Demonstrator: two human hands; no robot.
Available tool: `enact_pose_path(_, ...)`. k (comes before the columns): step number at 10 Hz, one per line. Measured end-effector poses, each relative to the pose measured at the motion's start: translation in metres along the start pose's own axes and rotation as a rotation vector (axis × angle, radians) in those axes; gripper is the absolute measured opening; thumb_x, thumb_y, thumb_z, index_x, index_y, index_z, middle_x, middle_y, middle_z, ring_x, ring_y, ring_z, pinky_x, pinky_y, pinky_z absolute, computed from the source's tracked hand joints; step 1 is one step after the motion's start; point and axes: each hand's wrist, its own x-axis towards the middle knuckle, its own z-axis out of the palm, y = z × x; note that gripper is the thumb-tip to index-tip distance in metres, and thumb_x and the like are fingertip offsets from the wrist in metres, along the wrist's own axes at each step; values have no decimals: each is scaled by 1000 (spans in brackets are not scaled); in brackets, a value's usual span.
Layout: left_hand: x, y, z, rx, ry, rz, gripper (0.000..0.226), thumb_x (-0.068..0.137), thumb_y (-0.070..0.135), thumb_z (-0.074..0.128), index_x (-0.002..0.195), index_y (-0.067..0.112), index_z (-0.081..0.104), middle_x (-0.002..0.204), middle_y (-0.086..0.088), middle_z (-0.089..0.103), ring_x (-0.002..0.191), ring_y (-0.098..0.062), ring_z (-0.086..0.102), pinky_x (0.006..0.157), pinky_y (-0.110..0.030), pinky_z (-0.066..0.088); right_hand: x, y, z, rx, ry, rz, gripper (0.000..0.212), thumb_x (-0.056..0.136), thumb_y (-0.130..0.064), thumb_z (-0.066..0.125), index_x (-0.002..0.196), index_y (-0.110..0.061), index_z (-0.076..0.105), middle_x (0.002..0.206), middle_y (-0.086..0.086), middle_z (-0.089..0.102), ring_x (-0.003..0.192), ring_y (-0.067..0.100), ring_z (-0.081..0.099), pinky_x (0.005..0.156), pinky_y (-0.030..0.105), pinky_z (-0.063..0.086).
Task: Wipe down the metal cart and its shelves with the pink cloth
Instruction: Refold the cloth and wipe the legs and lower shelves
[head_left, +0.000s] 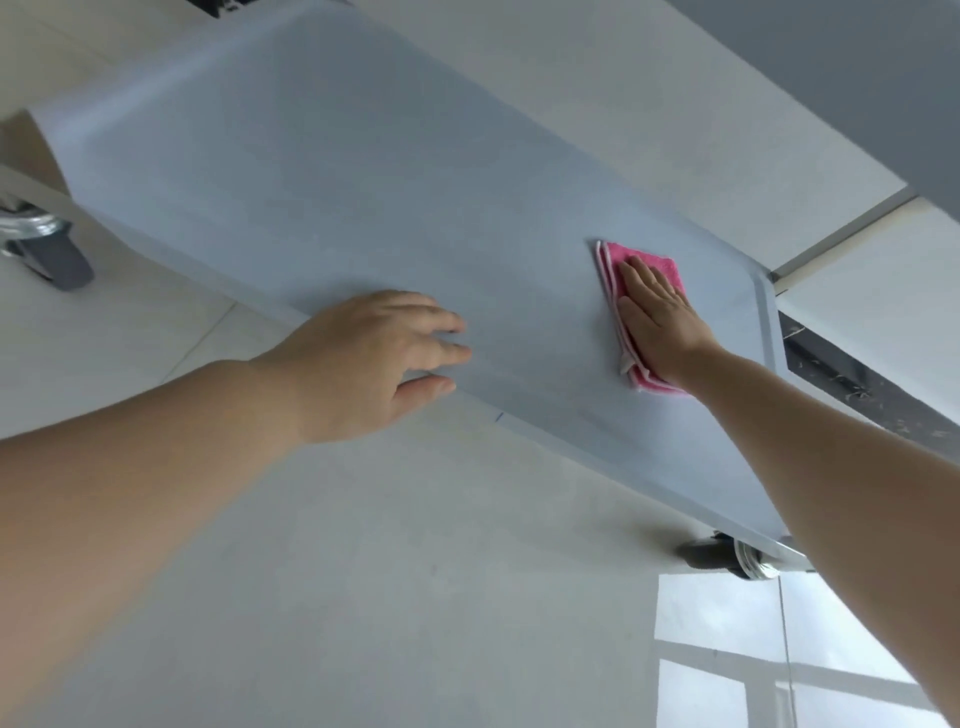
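1. Metal cart's shelf (322, 171): a pale blue-grey flat panel running diagonally from upper left to lower right, w/ a raised lip along its right end.
2. Pink cloth (655, 266): folded, white-edged, lying flat on the shelf near the right end, just inside the lip.
3. Right hand (655, 312): flat on top of the cloth, fingers straight and close together, palm pressing it onto the shelf. Nothing is gripped; the cloth sticks out past the fingertips and below the wrist.
4. Left hand (374, 358): rests at the shelf's near edge, about mid-length, fingers relaxed and slightly spread, tips on the panel, thumb beneath at the edge. Looks like a light brace rather than a grip, though motion blur on the fingers makes that uncertain.
5. The two hands are well apart, both forearms reaching in from the bottom of the view.
6. Caster wheel (49, 249), grey w/ chrome fork, at far left under the shelf; another caster (727, 557) at lower right below the shelf's corner.
7. Light tiled floor (363, 571) beneath, reflecting a window at lower right.
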Motion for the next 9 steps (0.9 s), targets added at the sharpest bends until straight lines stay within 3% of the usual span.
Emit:
enact_pose_path(1, -1, -9, 0, 98, 25, 77, 38, 85, 33, 54, 114, 12, 67, 126, -10, 60, 112, -29, 59, 99, -43, 42, 25, 10, -4, -6, 8, 72, 50, 103, -30, 25, 150, -17, 16, 159, 1, 8, 146, 16, 4, 118, 27, 0)
enact_pose_path(2, -3, -18, 0, 102, 56, 43, 40, 85, 34, 56, 115, 9, 66, 126, -10, 60, 113, -29, 59, 100, -45, 43, 47, 17, -7, -42, 8, 62, 50, 103, -27, 25, 150, -13, 17, 159, 5, 9, 146, 19, 6, 119, 34, 6)
enact_pose_path(5, -17, -20, 4, 32, 139, 6, 33, 91, 20, 46, 117, 12, 66, 126, -7, 60, 114, -23, 58, 100, -42, 43, 100, 20, -18, 38, 29, 186, 51, 101, -25, 28, 150, -13, 20, 158, 7, 15, 145, 23, 12, 118, 38, 12)
enact_pose_path(6, -18, -20, 7, 13, 172, -5, 32, 87, 12, 55, 116, 13, 66, 123, -4, 63, 114, -22, 59, 98, -44, 45, 116, 22, -22, -121, -75, 175, 55, 98, -20, 39, 147, -2, 23, 158, 14, 10, 145, 29, 7, 118, 42, 10)
enact_pose_path(8, -18, -17, 10, 17, 202, -8, 33, 83, 9, 59, 114, 14, 68, 122, -4, 63, 113, -22, 60, 98, -45, 45, 114, 18, -20, -245, -90, 41, 62, 94, -18, 52, 145, 3, 25, 157, 18, 8, 146, 31, 4, 118, 45, 9)
enact_pose_path(9, -19, -17, 10, 23, 208, -7, 34, 83, 9, 59, 115, 15, 68, 123, -3, 63, 113, -22, 60, 99, -43, 43, 96, -11, -19, -23, 27, 7, 52, 101, -22, 34, 150, -12, 19, 158, 7, 12, 146, 22, 8, 118, 42, 10)
